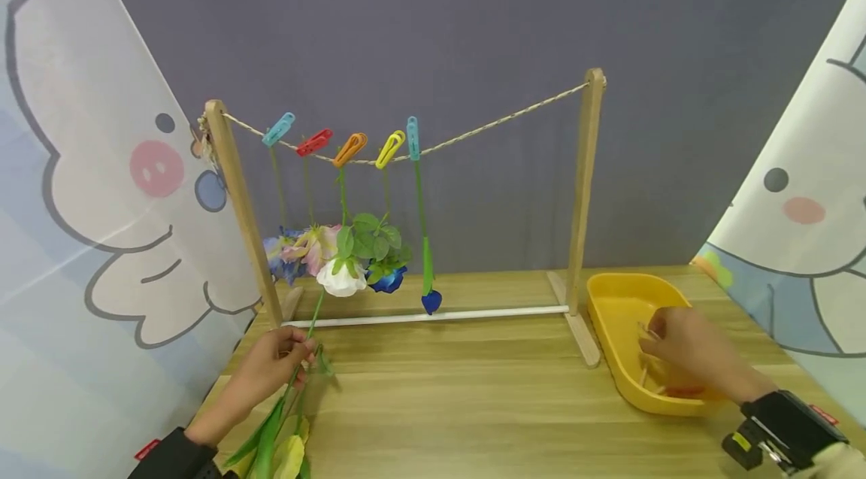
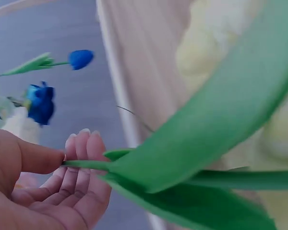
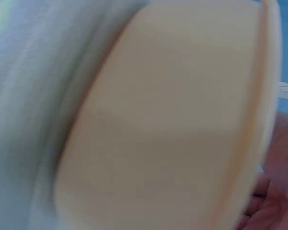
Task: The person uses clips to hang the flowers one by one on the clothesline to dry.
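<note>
My left hand [image 1: 271, 366] pinches the green stem [image 2: 86, 164] of a yellow artificial flower [image 1: 289, 456] between thumb and fingers. Its bloom hangs down at the bottom edge, below broad green leaves [image 2: 197, 120]. Over the yellow tray [image 1: 612, 344] my right hand [image 1: 697, 351] is lowered, fingers curled, with a pale clothespin [image 1: 646, 330] at the fingertips. Blur softens that hand. The right wrist view shows mostly the tray's outer wall [image 3: 168, 120], with part of the hand [image 3: 276, 206] behind its rim.
A rope [image 1: 501, 120] sags between two wooden posts [image 1: 585, 193]. Several coloured clothespins [image 1: 349, 150] hold flowers upside down on its left half, including a white rose [image 1: 341, 280] and a blue tulip [image 1: 431, 302]. A white bar [image 1: 473, 313] joins the stand's feet; the tray holds more clothespins.
</note>
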Demonstrator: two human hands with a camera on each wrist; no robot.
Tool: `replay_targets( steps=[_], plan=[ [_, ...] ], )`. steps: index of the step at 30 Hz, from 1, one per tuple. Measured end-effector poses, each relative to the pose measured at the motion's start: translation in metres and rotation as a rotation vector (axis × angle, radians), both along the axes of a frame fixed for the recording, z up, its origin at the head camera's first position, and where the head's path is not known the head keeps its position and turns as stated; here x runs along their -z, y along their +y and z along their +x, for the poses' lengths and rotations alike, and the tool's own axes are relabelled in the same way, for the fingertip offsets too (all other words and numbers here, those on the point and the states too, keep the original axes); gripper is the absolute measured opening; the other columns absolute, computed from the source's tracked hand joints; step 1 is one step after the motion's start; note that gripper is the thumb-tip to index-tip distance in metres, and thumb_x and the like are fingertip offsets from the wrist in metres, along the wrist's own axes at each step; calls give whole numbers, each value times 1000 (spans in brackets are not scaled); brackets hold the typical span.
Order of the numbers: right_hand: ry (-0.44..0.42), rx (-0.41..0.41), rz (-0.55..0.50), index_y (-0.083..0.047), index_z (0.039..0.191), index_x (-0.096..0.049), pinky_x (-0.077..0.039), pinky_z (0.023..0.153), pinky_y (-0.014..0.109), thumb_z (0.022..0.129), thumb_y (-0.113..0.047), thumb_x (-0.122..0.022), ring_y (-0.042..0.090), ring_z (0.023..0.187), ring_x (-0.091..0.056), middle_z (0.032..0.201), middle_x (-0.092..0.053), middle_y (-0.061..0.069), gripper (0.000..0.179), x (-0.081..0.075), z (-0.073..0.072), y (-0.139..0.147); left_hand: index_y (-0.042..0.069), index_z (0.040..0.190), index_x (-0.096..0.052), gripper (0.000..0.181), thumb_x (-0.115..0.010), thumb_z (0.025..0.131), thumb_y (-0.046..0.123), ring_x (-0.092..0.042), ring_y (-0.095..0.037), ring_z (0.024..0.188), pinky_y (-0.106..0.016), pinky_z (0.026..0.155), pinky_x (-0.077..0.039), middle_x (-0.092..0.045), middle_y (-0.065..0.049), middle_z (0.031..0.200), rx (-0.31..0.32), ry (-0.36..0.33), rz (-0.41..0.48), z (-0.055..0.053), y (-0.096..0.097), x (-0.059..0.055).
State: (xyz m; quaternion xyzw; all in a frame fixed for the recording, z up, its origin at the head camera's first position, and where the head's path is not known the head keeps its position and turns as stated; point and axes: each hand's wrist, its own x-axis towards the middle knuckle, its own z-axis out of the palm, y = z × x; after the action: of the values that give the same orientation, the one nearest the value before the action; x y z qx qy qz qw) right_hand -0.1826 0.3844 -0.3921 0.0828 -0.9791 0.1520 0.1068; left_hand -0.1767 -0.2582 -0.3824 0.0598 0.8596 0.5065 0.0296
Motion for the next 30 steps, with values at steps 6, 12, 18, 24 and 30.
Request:
replay_targets(
  steps=[6, 12, 18, 24, 30],
  plan=[
    [133, -29, 12, 1, 84, -71, -42, 52, 26, 78, -18, -89, 12, 60, -50, 68, -60, -3, 27, -22, -5, -8, -7, 116, -56, 25, -58, 107, 15, -68, -30, 67, -38, 60, -61, -67, -12, 89, 22, 65, -17, 3, 8, -25],
    [216, -45, 15, -3, 86, -73, -48, 55, 28, 79, -24, -87, 11, 63, -55, 72, -65, -3, 26, -39, -3, -24, -6, 114, -59, 23, -59, 107, 16, -69, -33, 68, -39, 61, -62, -68, -13, 87, 18, 87, -29, 8, 12, -38],
    [252, -49, -3, -5, 88, -74, -50, 57, 28, 79, -25, -87, 13, 66, -61, 76, -68, -2, 26, -51, 3, -39, -8, 112, -58, 22, -58, 107, 14, -69, -29, 68, -40, 63, -62, -68, -14, 88, 12, 69, 8, 15, 14, -42],
    [312, -86, -46, -7, 91, -73, -54, 60, 30, 80, -23, -87, 20, 73, -67, 81, -72, 1, 23, -60, 8, -52, -10, 114, -58, 26, -57, 108, 15, -70, -26, 66, -37, 61, -62, -68, -14, 86, -2, 134, 19, 27, 14, -47],
    [388, -96, -109, -8, 92, -73, -53, 59, 28, 78, -20, -86, 25, 76, -69, 84, -73, 3, 23, -75, 12, -68, -6, 114, -60, 26, -57, 108, 19, -70, -23, 65, -36, 59, -61, -69, -11, 85, 30, 287, -23, 35, 19, -67]
  ],
)
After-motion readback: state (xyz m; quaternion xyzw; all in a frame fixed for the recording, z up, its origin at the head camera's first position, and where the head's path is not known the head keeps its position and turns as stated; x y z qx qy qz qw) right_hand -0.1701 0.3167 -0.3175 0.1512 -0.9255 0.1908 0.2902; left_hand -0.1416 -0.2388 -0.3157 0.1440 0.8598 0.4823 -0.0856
